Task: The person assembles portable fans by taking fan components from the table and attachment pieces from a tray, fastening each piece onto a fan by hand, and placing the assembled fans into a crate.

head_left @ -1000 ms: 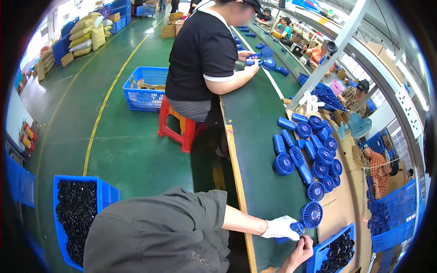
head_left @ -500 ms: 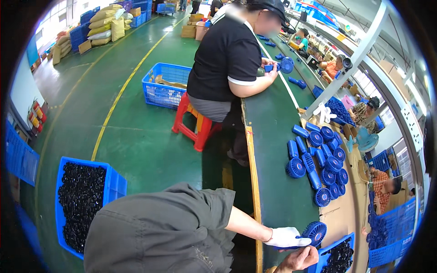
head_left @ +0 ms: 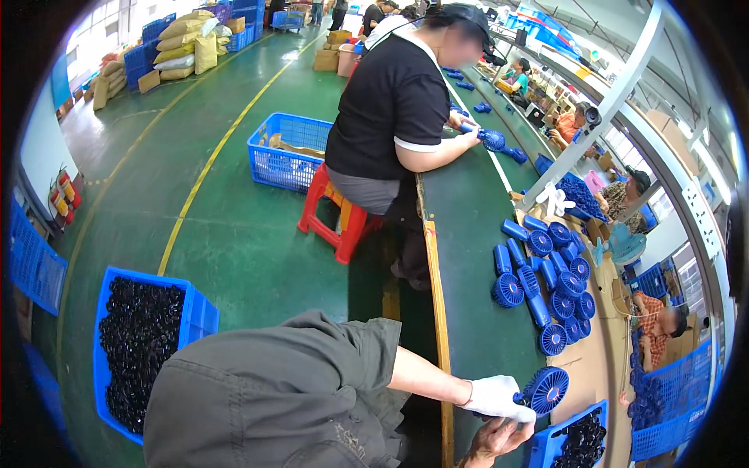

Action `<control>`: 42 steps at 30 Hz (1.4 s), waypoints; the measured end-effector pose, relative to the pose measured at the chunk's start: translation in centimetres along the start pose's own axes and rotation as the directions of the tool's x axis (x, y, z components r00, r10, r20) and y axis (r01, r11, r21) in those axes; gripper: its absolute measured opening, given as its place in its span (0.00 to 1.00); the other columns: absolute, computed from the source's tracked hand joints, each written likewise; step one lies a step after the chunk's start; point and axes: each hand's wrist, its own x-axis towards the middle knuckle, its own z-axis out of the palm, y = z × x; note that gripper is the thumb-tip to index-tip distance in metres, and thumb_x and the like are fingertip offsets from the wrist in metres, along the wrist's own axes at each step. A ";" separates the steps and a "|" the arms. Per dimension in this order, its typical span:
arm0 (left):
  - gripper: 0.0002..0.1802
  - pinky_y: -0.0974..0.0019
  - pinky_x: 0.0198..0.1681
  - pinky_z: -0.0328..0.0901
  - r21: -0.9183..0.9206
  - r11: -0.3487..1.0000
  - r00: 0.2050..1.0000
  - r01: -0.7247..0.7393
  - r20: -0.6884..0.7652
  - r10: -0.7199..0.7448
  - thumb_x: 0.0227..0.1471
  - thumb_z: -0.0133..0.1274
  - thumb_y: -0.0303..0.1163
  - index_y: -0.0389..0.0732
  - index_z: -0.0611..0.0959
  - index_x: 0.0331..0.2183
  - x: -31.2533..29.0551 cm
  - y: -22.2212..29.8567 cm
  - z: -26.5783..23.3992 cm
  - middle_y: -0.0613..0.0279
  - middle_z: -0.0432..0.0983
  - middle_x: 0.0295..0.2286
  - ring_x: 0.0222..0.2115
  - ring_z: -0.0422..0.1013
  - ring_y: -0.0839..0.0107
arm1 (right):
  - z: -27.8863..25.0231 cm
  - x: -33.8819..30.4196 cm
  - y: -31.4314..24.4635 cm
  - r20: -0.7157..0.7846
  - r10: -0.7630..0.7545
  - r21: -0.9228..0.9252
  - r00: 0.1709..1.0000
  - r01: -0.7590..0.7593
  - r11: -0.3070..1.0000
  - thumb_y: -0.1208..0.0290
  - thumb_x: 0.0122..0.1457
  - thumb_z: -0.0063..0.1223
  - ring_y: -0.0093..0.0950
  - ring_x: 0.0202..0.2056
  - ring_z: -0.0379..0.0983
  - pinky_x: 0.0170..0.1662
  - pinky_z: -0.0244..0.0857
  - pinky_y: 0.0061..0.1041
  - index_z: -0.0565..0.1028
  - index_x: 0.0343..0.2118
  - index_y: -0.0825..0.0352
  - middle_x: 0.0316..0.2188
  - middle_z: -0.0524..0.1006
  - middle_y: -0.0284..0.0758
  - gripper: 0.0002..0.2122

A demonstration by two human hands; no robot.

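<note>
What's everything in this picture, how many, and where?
Held fan: one, blue, lower right
Loose fans: over ten, blue, centre right
Bench: one, green, centre right
Small bin: one, blue, lower right
Large bin: one, blue, left floor
Small parts: uncountable, black, inside bins
Nearest worker: one, black shirt, top centre
Farther workers: several, mixed clothing, upper right
Stool: one, red, under nearest worker
Crate: one, blue, beside stool
Sacks: several, mostly tan, upper left
Left hand: one, white-gloved, holding a fan
Right hand: one, bare, beside left
</note>
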 end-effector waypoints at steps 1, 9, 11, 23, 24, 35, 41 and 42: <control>0.37 0.58 0.20 0.61 0.005 1.000 1.000 -0.010 -0.026 0.010 0.50 0.48 0.60 0.30 0.75 0.16 -0.1 0.2 -0.4 0.49 0.65 0.11 0.13 0.62 0.64 | 0.0 0.6 -0.1 -0.003 0.002 -0.003 1.000 -0.002 1.000 0.67 0.65 0.44 0.45 0.41 0.69 0.39 0.66 0.40 0.71 0.42 0.82 0.45 0.68 0.52 0.17; 0.22 0.71 0.16 0.63 -0.366 0.930 0.988 0.044 -0.125 -0.096 0.52 0.51 0.45 0.37 0.78 0.18 -0.8 1.7 -2.9 0.65 0.70 0.12 0.11 0.67 0.77 | 0.4 0.8 0.2 0.005 0.181 0.255 0.983 -0.176 0.951 0.72 0.64 0.42 0.40 0.30 0.68 0.31 0.64 0.36 0.71 0.30 0.79 0.33 0.71 0.48 0.13; 0.20 0.71 0.17 0.64 -0.320 0.947 0.985 0.027 -0.151 -0.079 0.52 0.50 0.44 0.37 0.78 0.19 -0.8 1.3 -3.5 0.65 0.71 0.12 0.12 0.69 0.78 | 0.9 0.1 0.5 0.088 0.221 0.308 0.971 -0.238 0.921 0.75 0.61 0.43 0.39 0.28 0.68 0.30 0.64 0.35 0.71 0.28 0.79 0.29 0.72 0.45 0.10; 0.25 0.62 0.53 0.60 -0.124 0.938 0.892 -0.322 0.292 0.345 0.62 0.39 0.48 0.37 0.74 0.49 -2.0 0.3 0.4 0.51 0.70 0.46 0.48 0.66 0.64 | -4.0 4.4 -4.6 0.707 0.647 0.674 0.285 -0.549 -0.495 0.36 0.58 0.37 0.26 0.46 0.72 0.38 0.69 0.20 0.72 0.47 0.67 0.43 0.75 0.35 0.33; 0.25 0.62 0.53 0.60 -0.112 0.943 0.906 -0.313 0.261 0.332 0.62 0.39 0.48 0.37 0.74 0.49 -2.3 -0.4 -0.2 0.51 0.70 0.46 0.48 0.66 0.64 | -3.3 5.5 -5.9 0.705 0.691 0.655 0.164 -0.524 -0.544 0.35 0.56 0.41 0.24 0.39 0.73 0.29 0.67 0.17 0.71 0.45 0.68 0.41 0.75 0.35 0.34; 0.24 0.61 0.40 0.66 -0.178 0.963 0.928 -0.202 0.280 0.246 0.62 0.31 0.51 0.44 0.75 0.40 -4.3 2.8 -2.2 0.58 0.75 0.38 0.39 0.72 0.63 | -3.6 7.9 -8.5 0.388 0.782 0.764 0.487 -0.645 0.023 0.41 0.44 0.58 0.29 0.36 0.71 0.32 0.68 0.30 0.68 0.45 0.72 0.38 0.71 0.38 0.36; 0.22 0.64 0.29 0.67 -0.180 0.970 0.896 -0.161 0.385 0.220 0.61 0.33 0.50 0.44 0.74 0.37 -4.1 3.9 -5.2 0.61 0.76 0.31 0.29 0.73 0.68 | -1.6 8.0 -8.5 0.361 0.779 0.762 0.512 -0.644 0.070 0.37 0.45 0.56 0.31 0.37 0.70 0.34 0.67 0.31 0.66 0.45 0.74 0.41 0.70 0.42 0.39; 0.21 0.66 0.29 0.67 -0.173 0.959 0.903 -0.226 0.331 0.273 0.61 0.34 0.50 0.45 0.75 0.38 -3.6 2.9 -4.8 0.61 0.76 0.31 0.30 0.73 0.68 | -1.3 7.8 -8.3 0.388 0.767 0.762 0.511 -0.646 0.044 0.36 0.45 0.56 0.32 0.37 0.70 0.34 0.67 0.31 0.66 0.45 0.74 0.41 0.70 0.42 0.40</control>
